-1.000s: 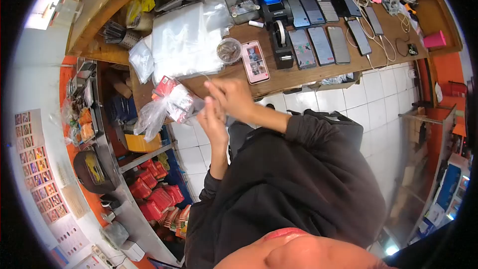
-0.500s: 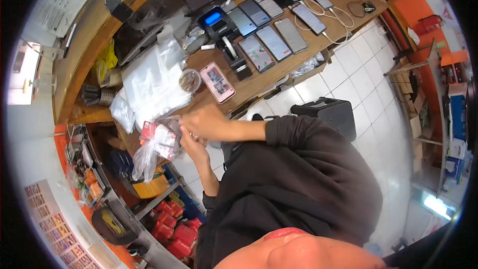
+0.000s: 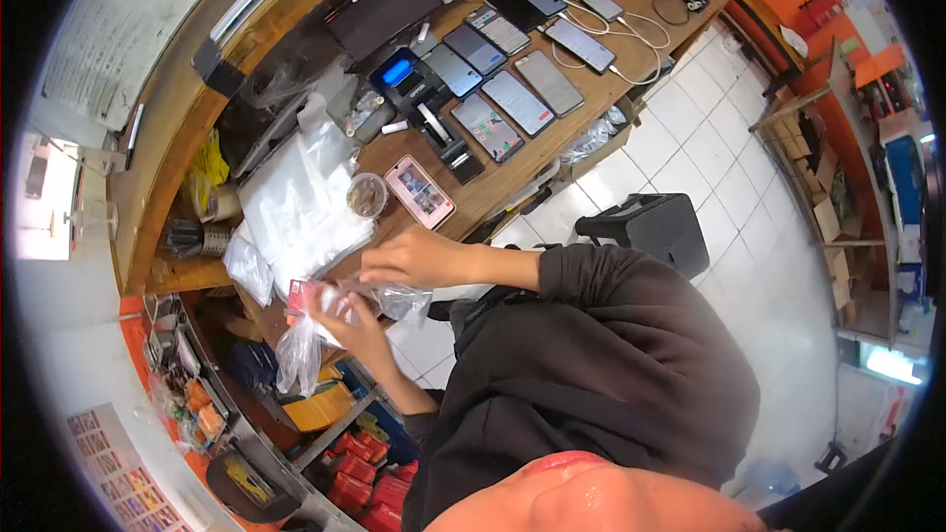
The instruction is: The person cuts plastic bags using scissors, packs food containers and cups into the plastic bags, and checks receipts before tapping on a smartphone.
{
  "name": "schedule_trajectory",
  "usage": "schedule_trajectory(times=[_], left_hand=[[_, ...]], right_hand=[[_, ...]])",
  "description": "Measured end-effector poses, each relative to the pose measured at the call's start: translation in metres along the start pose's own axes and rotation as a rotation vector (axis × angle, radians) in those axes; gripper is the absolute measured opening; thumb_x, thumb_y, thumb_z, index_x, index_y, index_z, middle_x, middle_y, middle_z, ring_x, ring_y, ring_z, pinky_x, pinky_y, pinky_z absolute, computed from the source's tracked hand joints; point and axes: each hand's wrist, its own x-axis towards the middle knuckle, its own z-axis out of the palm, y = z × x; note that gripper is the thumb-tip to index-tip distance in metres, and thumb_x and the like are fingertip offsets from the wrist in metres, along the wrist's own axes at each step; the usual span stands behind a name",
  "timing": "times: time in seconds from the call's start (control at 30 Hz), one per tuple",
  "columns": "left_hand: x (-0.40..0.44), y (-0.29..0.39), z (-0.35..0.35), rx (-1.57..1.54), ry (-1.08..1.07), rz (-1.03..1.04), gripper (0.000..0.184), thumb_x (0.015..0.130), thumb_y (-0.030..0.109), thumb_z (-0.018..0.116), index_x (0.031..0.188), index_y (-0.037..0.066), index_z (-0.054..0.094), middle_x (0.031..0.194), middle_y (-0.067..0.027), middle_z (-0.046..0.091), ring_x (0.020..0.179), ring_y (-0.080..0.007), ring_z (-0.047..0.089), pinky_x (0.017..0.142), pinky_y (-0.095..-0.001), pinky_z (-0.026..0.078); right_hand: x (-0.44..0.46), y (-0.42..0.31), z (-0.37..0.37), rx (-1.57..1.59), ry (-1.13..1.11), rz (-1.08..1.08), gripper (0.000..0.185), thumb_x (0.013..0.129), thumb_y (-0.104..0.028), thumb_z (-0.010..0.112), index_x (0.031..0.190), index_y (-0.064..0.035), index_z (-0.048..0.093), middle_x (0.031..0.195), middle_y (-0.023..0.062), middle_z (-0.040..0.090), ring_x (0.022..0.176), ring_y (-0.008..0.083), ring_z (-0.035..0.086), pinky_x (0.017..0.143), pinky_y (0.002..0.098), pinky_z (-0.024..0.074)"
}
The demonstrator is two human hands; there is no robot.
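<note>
A clear plastic bag (image 3: 298, 355) wraps a red-and-white package (image 3: 299, 296) at the near left corner of the desk. My left hand (image 3: 357, 330) grips the package from below, its fingers curled over the wrapped side. Just above it, my right hand (image 3: 404, 258) is closed on a gathered part of the bag, and loose plastic (image 3: 402, 302) hangs under its fingers. Both hands partly hide the package. Near my right hand on the desk are a round clear tub (image 3: 367, 195) and a pink-framed phone (image 3: 424, 191).
Several phones (image 3: 517, 103) lie on the wooden desk (image 3: 394, 143) beside a black device with a blue screen (image 3: 397, 72) and white cables (image 3: 645, 49). A stack of plastic bags (image 3: 296, 207) lies at the left. A black stool (image 3: 650, 232) stands on the tiled floor.
My left hand has moved from beside my right hand onto the package. Loose plastic now spreads beneath my right hand. The whole view has shifted slightly.
</note>
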Motion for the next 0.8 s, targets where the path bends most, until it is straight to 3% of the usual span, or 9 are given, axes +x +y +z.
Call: schedule_trajectory(times=[0.07, 0.13, 0.23, 0.47, 0.57, 0.63, 0.67, 0.73, 0.8], left_hand=[[0.010, 0.019, -0.012, -0.050, 0.065, 0.069, 0.025, 0.087, 0.007, 0.056, 0.110, -0.003, 0.050, 0.103, -0.0100, 0.054, 0.090, -0.0213, 0.053, 0.080, -0.0317, 0.042], [0.011, 0.036, -0.034, -0.271, -0.557, -0.089, 0.024, 0.083, 0.004, 0.063, 0.104, -0.003, 0.054, 0.097, -0.0070, 0.057, 0.086, -0.0153, 0.053, 0.076, -0.0277, 0.042], [0.014, 0.022, -0.043, -0.211, -0.875, -0.324, 0.022, 0.080, 0.005, 0.067, 0.099, -0.003, 0.058, 0.090, -0.0040, 0.059, 0.082, -0.0096, 0.053, 0.072, -0.0230, 0.041], [0.013, 0.041, -0.032, -0.436, -0.856, -0.579, 0.011, 0.079, 0.001, 0.066, 0.086, 0.000, 0.058, 0.081, -0.0025, 0.061, 0.076, -0.0071, 0.054, 0.070, -0.0218, 0.042], [-0.003, 0.009, -0.020, -0.598, -0.813, -0.536, 0.014, 0.080, 0.004, 0.068, 0.086, 0.002, 0.055, 0.084, -0.0035, 0.062, 0.076, -0.0070, 0.053, 0.070, -0.0207, 0.042], [-0.012, 0.009, -0.006, -0.548, -0.737, -0.413, 0.019, 0.083, 0.014, 0.068, 0.081, 0.006, 0.050, 0.080, -0.0023, 0.058, 0.073, -0.0063, 0.051, 0.068, -0.0198, 0.041], [-0.017, 0.006, -0.001, -0.700, -0.649, -0.420, 0.024, 0.085, 0.022, 0.067, 0.080, 0.007, 0.048, 0.078, -0.0014, 0.055, 0.073, -0.0066, 0.051, 0.067, -0.0197, 0.041], [-0.024, 0.000, 0.011, -0.763, -0.555, -0.419, 0.039, 0.089, 0.043, 0.060, 0.084, 0.008, 0.045, 0.075, 0.0002, 0.049, 0.074, -0.0069, 0.049, 0.065, -0.0204, 0.040], [-0.028, 0.005, 0.018, -0.826, -0.579, -0.495, 0.041, 0.089, 0.046, 0.058, 0.086, 0.007, 0.046, 0.076, 0.0003, 0.049, 0.075, -0.0070, 0.049, 0.065, -0.0204, 0.041]], right_hand=[[-0.004, -0.004, -0.005, -0.077, -0.098, -0.029, 0.022, 0.088, -0.030, 0.058, 0.083, -0.0087, 0.056, 0.062, 0.0088, 0.057, 0.055, 0.0287, 0.058, 0.047, 0.0375, 0.0434], [-0.009, -0.005, -0.001, -0.121, -0.130, -0.147, 0.025, 0.089, -0.034, 0.056, 0.081, -0.0108, 0.053, 0.061, 0.0046, 0.056, 0.051, 0.0260, 0.056, 0.044, 0.0352, 0.0411], [-0.009, -0.010, 0.001, -0.169, -0.197, -0.197, 0.026, 0.089, -0.036, 0.054, 0.081, -0.0118, 0.052, 0.059, 0.0023, 0.054, 0.051, 0.0239, 0.055, 0.047, 0.0343, 0.0388], [-0.011, -0.002, -0.002, -0.240, -0.190, -0.252, 0.028, 0.086, -0.038, 0.056, 0.079, -0.0119, 0.049, 0.059, 0.0009, 0.052, 0.056, 0.0218, 0.054, 0.056, 0.0320, 0.0364], [-0.007, -0.016, -0.008, -0.261, 0.089, -0.252, 0.030, 0.084, -0.040, 0.059, 0.081, -0.0109, 0.049, 0.058, 0.0048, 0.050, 0.056, 0.0248, 0.054, 0.059, 0.0332, 0.0384], [-0.015, -0.024, -0.013, -0.038, 0.003, 0.106, 0.031, 0.085, -0.038, 0.059, 0.081, -0.0080, 0.053, 0.058, 0.0077, 0.050, 0.057, 0.0275, 0.054, 0.059, 0.0348, 0.0406], [-0.018, -0.028, -0.020, -0.041, 0.005, 0.106, 0.031, 0.085, -0.038, 0.059, 0.081, -0.0080, 0.053, 0.058, 0.0077, 0.050, 0.057, 0.0275, 0.054, 0.059, 0.0348, 0.0406], [-0.021, -0.039, -0.033, 0.084, -0.436, 0.465, 0.032, 0.086, -0.035, 0.060, 0.078, -0.0044, 0.055, 0.060, 0.0083, 0.052, 0.056, 0.0242, 0.053, 0.056, 0.0344, 0.0423], [-0.027, -0.039, -0.028, 0.282, -0.364, 0.473, 0.034, 0.086, -0.035, 0.062, 0.077, -0.0027, 0.055, 0.061, 0.0075, 0.054, 0.055, 0.0210, 0.052, 0.054, 0.0332, 0.0418]])
